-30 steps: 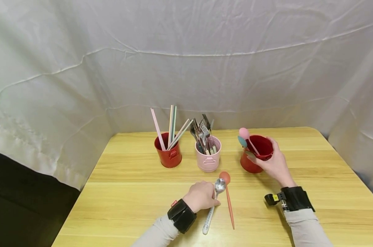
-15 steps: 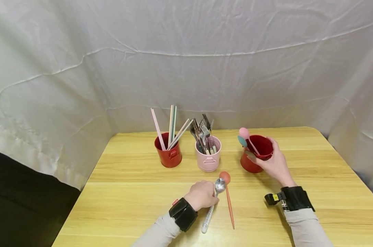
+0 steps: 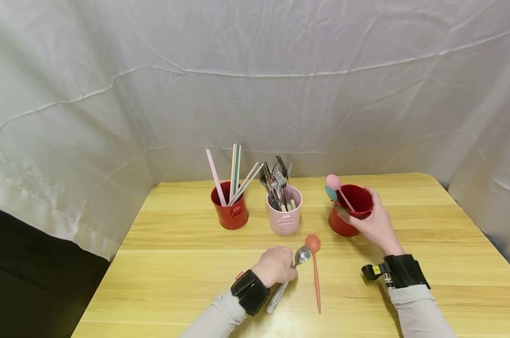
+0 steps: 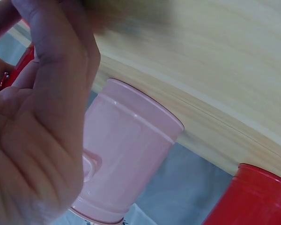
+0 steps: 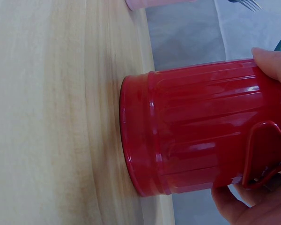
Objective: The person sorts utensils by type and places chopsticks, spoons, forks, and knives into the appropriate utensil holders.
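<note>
My left hand (image 3: 276, 266) pinches the handle of a metal spoon (image 3: 302, 255), low over the table, with the patterned handle end (image 3: 276, 300) sticking out below the fingers. Just right of its bowl lies an orange spoon (image 3: 313, 243) with a long thin handle. My right hand (image 3: 375, 223) grips the rim of the right red bucket (image 3: 339, 223), thumb and fingers on its sides. A pink spoon (image 3: 333, 182) and a teal spoon (image 3: 331, 193) lean out of that bucket. In the right wrist view the bucket's handle (image 5: 267, 152) sits between thumb and fingers. The left wrist view hides the metal spoon.
Centre back stands a pink bucket (image 3: 283, 220) of metal forks (image 3: 279, 180). To its left, another red bucket (image 3: 232, 216) holds several chopsticks (image 3: 235, 169). A pale curtain (image 3: 255, 94) hangs behind the wooden table (image 3: 162, 281).
The metal spoon has turned in my left hand, its handle end swinging left and its bowl shifting slightly right. The orange spoon's head has slid a little right. My right hand stays put.
</note>
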Demonstrator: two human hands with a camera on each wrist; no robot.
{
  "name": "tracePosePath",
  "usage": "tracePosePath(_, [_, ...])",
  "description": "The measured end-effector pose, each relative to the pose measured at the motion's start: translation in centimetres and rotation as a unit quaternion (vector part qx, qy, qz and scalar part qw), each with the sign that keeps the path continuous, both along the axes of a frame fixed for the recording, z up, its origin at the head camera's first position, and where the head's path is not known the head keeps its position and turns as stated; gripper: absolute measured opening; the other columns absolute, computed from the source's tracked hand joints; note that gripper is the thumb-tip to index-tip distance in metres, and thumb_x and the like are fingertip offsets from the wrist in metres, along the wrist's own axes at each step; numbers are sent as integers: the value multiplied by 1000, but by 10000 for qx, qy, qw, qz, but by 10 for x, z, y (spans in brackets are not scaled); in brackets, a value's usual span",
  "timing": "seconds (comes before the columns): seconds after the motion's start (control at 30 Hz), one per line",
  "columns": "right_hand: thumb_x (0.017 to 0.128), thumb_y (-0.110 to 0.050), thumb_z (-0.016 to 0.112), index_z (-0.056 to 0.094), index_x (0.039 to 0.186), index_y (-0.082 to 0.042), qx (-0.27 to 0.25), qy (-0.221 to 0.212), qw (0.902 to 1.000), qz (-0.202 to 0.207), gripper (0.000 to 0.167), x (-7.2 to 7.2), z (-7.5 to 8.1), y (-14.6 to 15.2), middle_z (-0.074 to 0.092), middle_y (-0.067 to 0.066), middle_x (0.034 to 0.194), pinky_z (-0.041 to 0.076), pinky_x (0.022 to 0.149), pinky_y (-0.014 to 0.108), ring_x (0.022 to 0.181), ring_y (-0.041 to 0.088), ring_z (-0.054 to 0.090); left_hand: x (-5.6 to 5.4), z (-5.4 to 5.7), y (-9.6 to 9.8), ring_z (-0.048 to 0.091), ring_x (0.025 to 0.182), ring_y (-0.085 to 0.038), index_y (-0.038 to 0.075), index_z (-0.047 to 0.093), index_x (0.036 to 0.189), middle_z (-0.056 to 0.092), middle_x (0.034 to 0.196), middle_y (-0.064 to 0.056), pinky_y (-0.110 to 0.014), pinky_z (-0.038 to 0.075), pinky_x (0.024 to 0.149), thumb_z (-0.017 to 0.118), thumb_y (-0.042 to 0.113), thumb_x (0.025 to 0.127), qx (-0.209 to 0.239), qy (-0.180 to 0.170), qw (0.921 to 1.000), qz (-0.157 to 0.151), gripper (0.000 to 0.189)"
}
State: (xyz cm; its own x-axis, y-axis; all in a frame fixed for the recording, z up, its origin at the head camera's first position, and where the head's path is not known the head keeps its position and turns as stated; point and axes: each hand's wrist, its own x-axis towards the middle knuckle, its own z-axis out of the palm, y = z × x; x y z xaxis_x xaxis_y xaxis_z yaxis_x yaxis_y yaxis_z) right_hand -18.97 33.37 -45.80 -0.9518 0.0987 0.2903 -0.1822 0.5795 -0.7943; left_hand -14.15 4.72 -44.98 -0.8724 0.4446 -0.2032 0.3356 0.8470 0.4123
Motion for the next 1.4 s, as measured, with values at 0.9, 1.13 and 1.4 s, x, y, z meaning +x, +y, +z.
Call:
tracePosePath(0.9, [85, -29, 80, 21, 156, -1, -37, 7, 10000, -43, 96, 0, -2, 0, 42, 28, 150, 47, 101, 65, 133, 47, 41, -13, 12, -15, 48, 60, -6, 17, 63, 70, 53, 63, 10, -19, 41, 57, 70, 17, 90, 902, 266, 9954, -159, 21])
tracePosePath(1.13, [86, -29, 80, 21, 156, -2, -57, 19, 10000, -21, 96, 0, -2, 0, 42, 28, 150, 47, 101, 67, 133, 47, 41, -15, 19, -12, 52, 63, -2, 15, 66, 79, 60, 70, 9, -17, 44, 60, 70, 16, 92, 1348, 357, 9898, -280, 14])
tracePosePath(1.4, [86, -29, 80, 21, 156, -2, -51, 26, 10000, -31, 95, 0, -2, -1, 42, 29, 150, 46, 102, 68, 133, 47, 41, -17, 30, -4, 57, 70, 0, 15, 70, 86, 70, 80, 6, -16, 47, 66, 71, 18, 93, 1627, 703, 9838, -265, 7])
